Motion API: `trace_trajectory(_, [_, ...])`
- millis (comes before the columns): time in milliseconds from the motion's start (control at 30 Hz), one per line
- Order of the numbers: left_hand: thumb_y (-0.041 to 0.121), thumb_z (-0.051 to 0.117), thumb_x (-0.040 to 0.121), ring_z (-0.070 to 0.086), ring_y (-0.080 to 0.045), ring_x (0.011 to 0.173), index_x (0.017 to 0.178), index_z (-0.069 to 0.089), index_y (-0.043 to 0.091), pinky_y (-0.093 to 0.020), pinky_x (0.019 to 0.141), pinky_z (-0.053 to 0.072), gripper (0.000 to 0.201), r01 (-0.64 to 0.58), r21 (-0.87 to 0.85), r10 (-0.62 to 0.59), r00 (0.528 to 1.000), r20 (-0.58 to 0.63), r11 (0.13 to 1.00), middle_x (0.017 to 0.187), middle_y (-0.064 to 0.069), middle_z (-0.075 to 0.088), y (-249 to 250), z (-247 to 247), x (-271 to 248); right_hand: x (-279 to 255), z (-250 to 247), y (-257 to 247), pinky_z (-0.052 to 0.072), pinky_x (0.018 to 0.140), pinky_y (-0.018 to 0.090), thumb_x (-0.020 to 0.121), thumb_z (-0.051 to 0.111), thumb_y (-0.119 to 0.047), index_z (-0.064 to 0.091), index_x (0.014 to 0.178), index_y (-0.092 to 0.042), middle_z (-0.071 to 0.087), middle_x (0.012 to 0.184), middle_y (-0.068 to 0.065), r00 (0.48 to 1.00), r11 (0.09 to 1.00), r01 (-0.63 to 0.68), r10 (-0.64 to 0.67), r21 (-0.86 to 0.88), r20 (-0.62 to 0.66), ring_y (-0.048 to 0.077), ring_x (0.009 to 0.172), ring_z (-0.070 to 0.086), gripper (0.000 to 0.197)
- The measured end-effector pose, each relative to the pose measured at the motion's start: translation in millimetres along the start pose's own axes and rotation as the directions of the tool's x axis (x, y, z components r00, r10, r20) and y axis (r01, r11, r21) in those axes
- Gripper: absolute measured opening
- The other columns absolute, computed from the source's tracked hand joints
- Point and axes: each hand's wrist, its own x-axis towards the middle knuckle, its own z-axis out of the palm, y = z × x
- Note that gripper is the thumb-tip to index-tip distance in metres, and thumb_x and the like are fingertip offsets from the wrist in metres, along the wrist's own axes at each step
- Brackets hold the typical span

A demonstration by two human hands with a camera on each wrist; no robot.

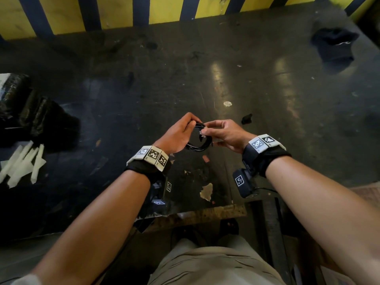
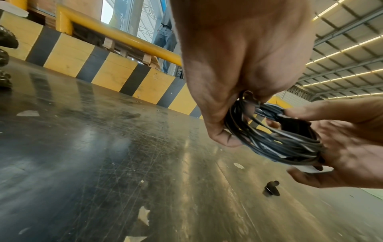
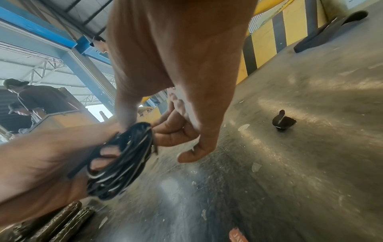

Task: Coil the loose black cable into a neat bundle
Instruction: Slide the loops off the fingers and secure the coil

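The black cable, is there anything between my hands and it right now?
Nothing visible. The left hand already grips the coiled cable and the right hand pinches it near the top, above the dark table.

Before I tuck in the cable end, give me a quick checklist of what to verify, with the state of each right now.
1. Cable wound into loops: ok, several turns form a ring.
2. Left hand gripping the coil: ok, fingers curl round it.
3. Right hand pinching the coil's top: ok.
4. Coil lifted off the dark table: ok.
5. No loose tail hanging: cannot tell, the loops blur in both wrist views.
6. Bundle secured by a tie: cannot tell.
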Motion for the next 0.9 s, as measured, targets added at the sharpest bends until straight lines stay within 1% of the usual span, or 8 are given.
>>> trace_trajectory(133, [0.026, 0.039, 0.109, 0.043, -0.011, 0.055, 0.121, 0.037, 0.012, -0.020, 0.044, 0.037, 0.019, 0.031, -0.019, -0.032, 0.998, -0.047, 0.999, 0.077, -0.003, 0.046, 3.1, 7.5, 4.6, 0.8, -0.9, 2.7, 0.051, 0.061, 0.021, 0.089, 0.075, -0.006, 0.063, 0.119, -0.007, 0.074, 0.093, 0.008, 0.994, 0.997, 0.071, -0.073, -0.025, -0.076, 0.010, 0.071, 0.069, 0.032])
trace_trajectory(267, [0.028, 0.039, 0.109, 0.043, -0.011, 0.057, 0.118, 0.034, 0.011, -0.019, 0.045, 0.038, 0.020, 0.050, 0.009, -0.050, 0.999, -0.015, 0.999, 0.078, -0.003, 0.046, 5.7, 16.2, 10.5, -4.5, -13.0, 7.9, 0.056, 0.073, 0.031, 0.082, 0.084, -0.017, 0.068, 0.117, -0.011, 0.077, 0.108, 0.015, 0.992, 0.978, 0.066, -0.085, -0.196, -0.089, 0.016, 0.088, 0.070, 0.039])
trace_trajectory(400, [0.031, 0.038, 0.108, 0.043, -0.013, 0.060, 0.117, 0.035, 0.012, -0.025, 0.049, 0.040, 0.022, 0.073, 0.026, -0.074, 0.997, 0.018, 0.997, 0.078, -0.004, 0.046, 17.5, 34.3, 22.2, -13.9, -28.9, 8.5, 0.060, 0.089, 0.045, 0.085, 0.081, -0.014, 0.068, 0.118, -0.011, 0.075, 0.110, 0.019, 0.975, 0.919, 0.100, -0.167, -0.381, -0.147, 0.028, 0.098, 0.073, 0.036])
trace_trajectory(533, [0.032, 0.046, 0.106, 0.054, -0.021, 0.073, 0.118, 0.038, 0.014, -0.041, 0.067, 0.048, 0.022, 0.100, -0.046, -0.097, 0.993, 0.065, 0.994, 0.086, -0.011, 0.055, 27.4, 51.4, 43.1, -22.0, -54.7, 13.7, 0.064, 0.082, 0.043, 0.086, 0.080, -0.024, 0.072, 0.117, -0.015, 0.076, 0.100, 0.009, 0.943, 0.855, 0.073, -0.226, -0.513, -0.244, 0.024, 0.093, 0.075, 0.033])
trace_trajectory(633, [0.022, 0.054, 0.104, 0.059, -0.021, 0.078, 0.123, 0.041, 0.008, -0.035, 0.067, 0.057, 0.027, 0.159, -0.183, -0.141, 0.984, 0.106, 0.970, 0.091, -0.014, 0.059, 38.2, 66.7, 56.4, -30.2, -77.2, 19.0, 0.065, 0.073, 0.044, 0.088, 0.078, -0.022, 0.072, 0.117, -0.015, 0.073, 0.096, 0.004, 0.926, 0.839, 0.044, -0.238, -0.542, -0.294, 0.024, 0.091, 0.074, 0.030])
trace_trajectory(733, [0.015, 0.057, 0.102, 0.065, -0.020, 0.084, 0.126, 0.045, 0.005, -0.034, 0.071, 0.063, 0.029, 0.209, -0.249, -0.167, 0.969, 0.183, 0.946, 0.095, -0.013, 0.062, 47.4, 85.4, 72.0, -33.9, -100.4, 27.7, 0.064, 0.078, 0.045, 0.089, 0.076, -0.020, 0.072, 0.116, -0.019, 0.075, 0.094, 0.005, 0.909, 0.813, 0.025, -0.261, -0.581, -0.326, 0.024, 0.087, 0.074, 0.028])
trace_trajectory(800, [0.020, 0.059, 0.101, 0.071, -0.025, 0.094, 0.121, 0.050, 0.012, -0.043, 0.079, 0.064, 0.024, 0.223, -0.202, -0.178, 0.959, 0.222, 0.954, 0.102, -0.014, 0.067, 49.3, 97.6, 87.8, -33.2, -117.3, 32.9, 0.062, 0.083, 0.046, 0.088, 0.076, -0.024, 0.072, 0.117, -0.021, 0.076, 0.093, 0.006, 0.902, 0.796, -0.022, -0.246, -0.605, -0.355, 0.024, 0.087, 0.074, 0.030])
trace_trajectory(900, [0.032, 0.056, 0.102, 0.073, -0.024, 0.096, 0.112, 0.055, 0.023, -0.040, 0.077, 0.064, 0.014, 0.268, -0.152, -0.222, 0.938, 0.266, 0.951, 0.110, -0.014, 0.071, 51.1, 114.7, 115.9, -30.5, -146.9, 37.0, 0.063, 0.081, 0.046, 0.087, 0.078, -0.025, 0.073, 0.116, -0.023, 0.077, 0.093, 0.006, 0.885, 0.797, -0.075, -0.223, -0.599, -0.408, 0.024, 0.085, 0.075, 0.030])
